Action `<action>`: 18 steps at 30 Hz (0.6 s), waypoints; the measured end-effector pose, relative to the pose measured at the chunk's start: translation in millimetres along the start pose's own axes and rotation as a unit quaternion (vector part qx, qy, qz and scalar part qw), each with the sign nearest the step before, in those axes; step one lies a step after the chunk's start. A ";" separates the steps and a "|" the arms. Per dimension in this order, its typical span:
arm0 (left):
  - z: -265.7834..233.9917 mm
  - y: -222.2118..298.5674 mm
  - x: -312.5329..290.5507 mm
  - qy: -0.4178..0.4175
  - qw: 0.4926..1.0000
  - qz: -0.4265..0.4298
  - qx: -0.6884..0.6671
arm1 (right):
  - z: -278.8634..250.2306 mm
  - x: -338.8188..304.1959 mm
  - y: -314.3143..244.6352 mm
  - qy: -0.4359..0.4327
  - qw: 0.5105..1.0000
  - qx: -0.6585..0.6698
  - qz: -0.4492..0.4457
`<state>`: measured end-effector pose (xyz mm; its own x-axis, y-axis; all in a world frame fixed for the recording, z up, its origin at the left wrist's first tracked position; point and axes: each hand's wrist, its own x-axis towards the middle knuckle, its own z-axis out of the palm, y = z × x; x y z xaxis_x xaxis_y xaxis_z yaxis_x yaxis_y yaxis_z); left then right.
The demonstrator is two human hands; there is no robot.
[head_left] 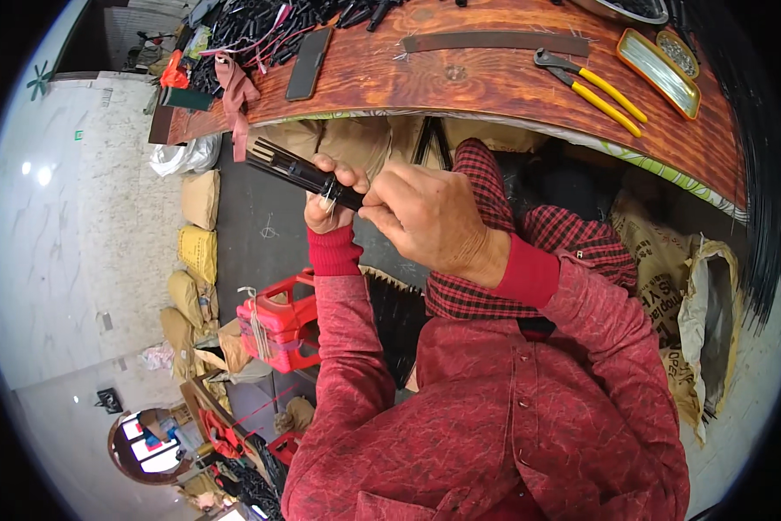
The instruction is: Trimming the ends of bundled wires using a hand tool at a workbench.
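Head view: the black rod assembly (293,171) is held in both hands, off the near edge of the bench (486,82) and in front of the torso. Its long axis runs obliquely, from the free rod ends at the person's far left to the collar end at the near right. The left hand (324,214) is closed around the collar section, thumb on the near side and fingers on the far side; the rods project beyond this grip, spread slightly apart at their tips. The right hand (438,208) is closed at the opposite end, thumb and curled forefinger brought together on the near-right extremity; the exact contact is hidden by the fingers. Reference relation: from the right grip, the assembly extends left and away from the body, with the left grip set between it and the free rod ends. The 2 grips are just beside each other along the same axis, so alignment at the collar appears to be the controlling condition: the left grip supports, the right grip acts on the end. The right hand is nearer the collar end; the left is nearer the rod tips. The yellow-handled pliers (594,91) lie on the bench, well apart from both hands.
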<state>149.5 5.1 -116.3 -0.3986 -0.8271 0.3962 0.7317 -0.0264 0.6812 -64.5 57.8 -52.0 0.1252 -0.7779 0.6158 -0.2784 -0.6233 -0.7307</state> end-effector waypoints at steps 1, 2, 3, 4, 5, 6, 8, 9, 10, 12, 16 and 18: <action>-2.9 -1.1 -1.4 -0.013 1.000 0.007 -0.024 | 2.7 -0.4 -0.7 -0.001 1.000 0.003 0.001; -5.5 -1.9 -3.1 -0.026 0.998 0.015 -0.048 | 5.5 -0.8 -1.2 0.001 1.000 0.003 -0.004; -7.7 -2.5 -5.2 -0.025 0.999 0.014 -0.046 | 8.2 -1.1 -1.8 0.002 1.000 0.003 -0.009; -9.0 -3.2 -6.8 -0.021 0.998 0.022 -0.055 | 10.9 -1.2 -1.6 0.001 1.000 0.006 -0.008; -10.3 -3.9 -8.3 -0.018 0.997 0.029 -0.063 | 13.5 -1.4 -1.3 0.005 1.000 0.002 -0.013; -11.6 -5.0 -9.7 -0.015 0.998 0.029 -0.062 | 16.1 -1.5 -1.3 0.009 1.000 -0.002 -0.019; -12.2 -8.5 -9.8 -0.029 0.996 0.053 -0.071 | 19.3 -2.9 -2.6 0.012 1.000 0.000 -0.017; -12.5 -9.5 -10.0 -0.028 0.996 0.052 -0.071 | 20.6 -3.4 -2.8 0.014 1.000 0.002 -0.015; -12.2 -9.8 -10.0 -0.029 0.995 0.054 -0.076 | 21.8 -3.5 -2.4 0.014 1.000 0.003 -0.015; -13.7 -9.6 -11.2 -0.028 0.995 0.056 -0.081 | 23.1 -4.2 -1.0 0.019 1.000 0.003 -0.013; -17.7 -7.9 -13.0 -0.009 0.996 0.048 -0.071 | 22.8 -1.5 1.9 0.022 1.000 0.004 -0.006; -17.7 -7.3 -13.2 0.006 0.997 0.049 -0.057 | 21.9 -0.5 4.1 0.011 1.000 0.001 0.009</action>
<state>159.3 6.2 -137.4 -0.3168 -0.8354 0.4491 0.8253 -0.0095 0.5646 -44.8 53.8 -61.7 0.0992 -0.7870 0.6089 -0.2794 -0.6093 -0.7421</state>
